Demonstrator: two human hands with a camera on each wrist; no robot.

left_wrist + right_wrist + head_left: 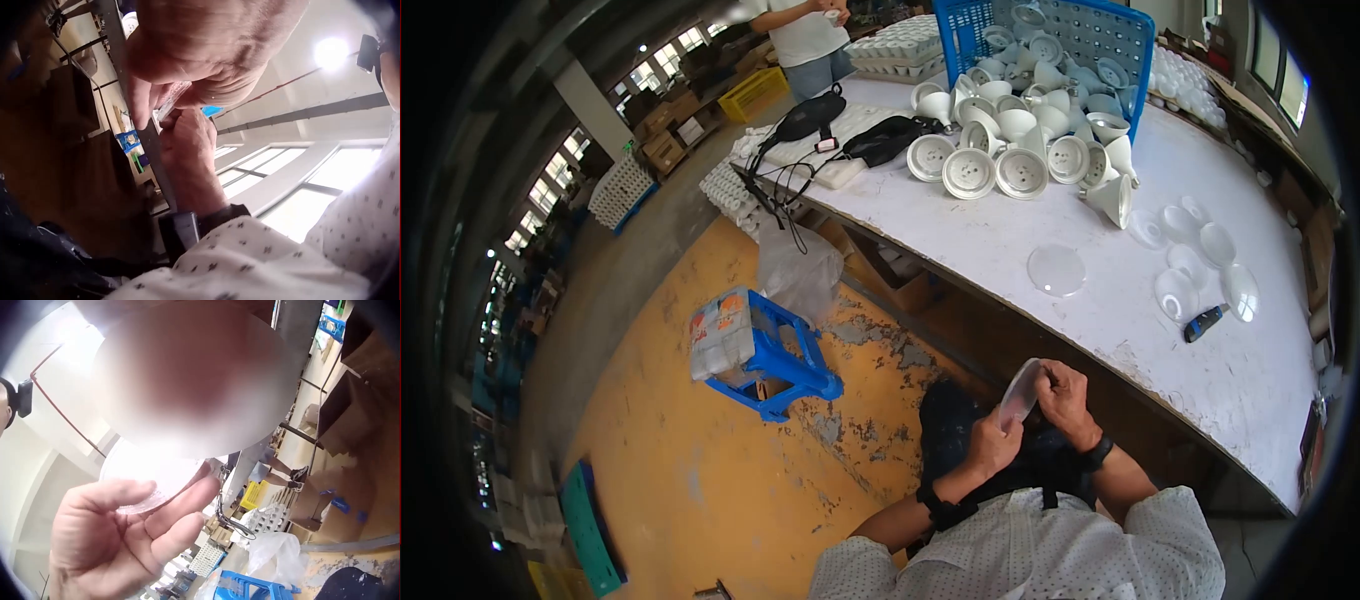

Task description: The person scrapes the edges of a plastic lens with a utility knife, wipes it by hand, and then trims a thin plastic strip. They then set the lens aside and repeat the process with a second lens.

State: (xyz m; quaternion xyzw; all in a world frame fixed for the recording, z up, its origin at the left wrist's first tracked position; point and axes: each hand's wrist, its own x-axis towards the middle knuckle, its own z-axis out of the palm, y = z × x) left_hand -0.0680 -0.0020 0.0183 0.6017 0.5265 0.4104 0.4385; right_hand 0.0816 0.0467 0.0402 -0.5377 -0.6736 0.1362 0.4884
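Where the hands meet: a clear disc (pixel 1021 393) stands tilted between them, short of the near edge of the table (pixel 1135 330).
Left hand (pixel 995 447): grasps the lower part of the disc, its thumb laid on one face in the right wrist view.
Right hand (pixel 1064 400): fingers curled at the upper rim, seemingly pinching it; the exact grip is partly hidden.
Lone disc (pixel 1057 271): flat on the table, ahead of the right hand and well apart from it.
Loose discs (pixel 1218 244): clustered on the table, ahead and to the right of the right hand.
Blue-and-black tool (pixel 1204 323): just beside that cluster, on its side nearer the right hand; neither hand touches it.
White housings (pixel 968 174): heaped farther ahead of both hands, in and before the blue crate (pixel 1142 60).
Done so far: one disc is taken up and, I judge, midway through handling; which of the discs on the table are finished cannot be told.
Left to do: probably finishing the held disc and putting it down; the housings' visible open faces show bare, holed insides, with no disc evident on them.
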